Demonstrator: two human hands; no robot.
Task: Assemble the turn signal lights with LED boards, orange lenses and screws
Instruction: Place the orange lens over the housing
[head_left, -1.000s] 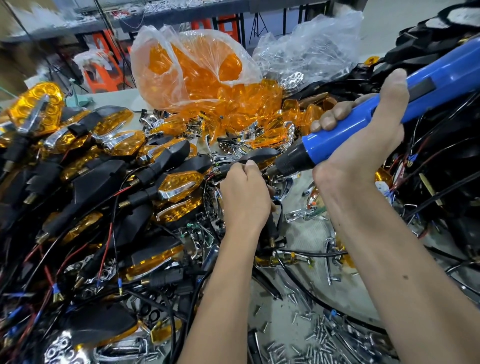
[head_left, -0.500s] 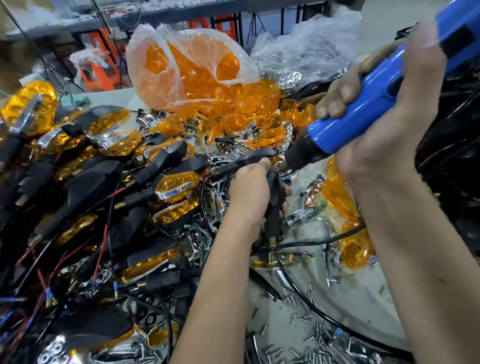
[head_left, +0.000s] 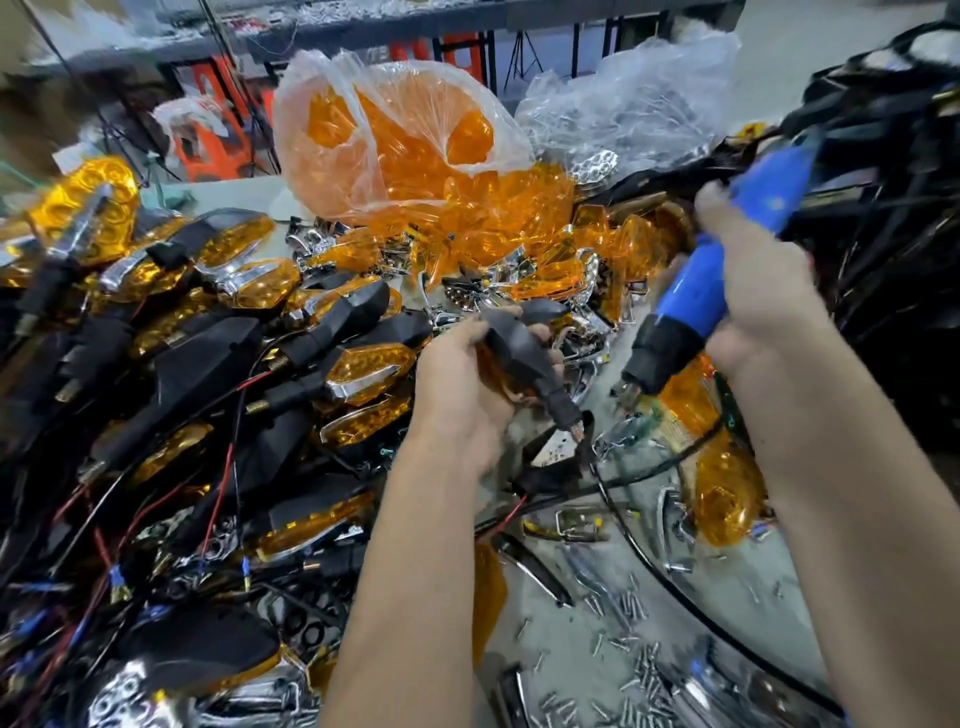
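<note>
My left hand (head_left: 467, 395) grips a turn signal light (head_left: 522, 353) with a black housing, its back facing up and its stalk pointing down to the right, with a wire trailing off. My right hand (head_left: 763, 301) holds a blue electric screwdriver (head_left: 696, 296) tilted steeply, its black nose pointing down left, apart from the light. Loose orange lenses (head_left: 467, 228) spill from a clear bag (head_left: 395, 140) behind. Small silver screws (head_left: 634, 670) lie scattered on the table in front.
A heap of assembled lights (head_left: 208, 338) with black housings and red and black wires fills the left. Chrome reflectors (head_left: 582, 332) lie mid-table. A second clear bag (head_left: 623, 114) sits at the back. Black wired parts (head_left: 893, 234) pile up on the right. Two orange lenses (head_left: 722, 493) lie under my right forearm.
The screwdriver has lifted off the light and swung more upright, to the right. My left hand has turned the light over and raised it.
</note>
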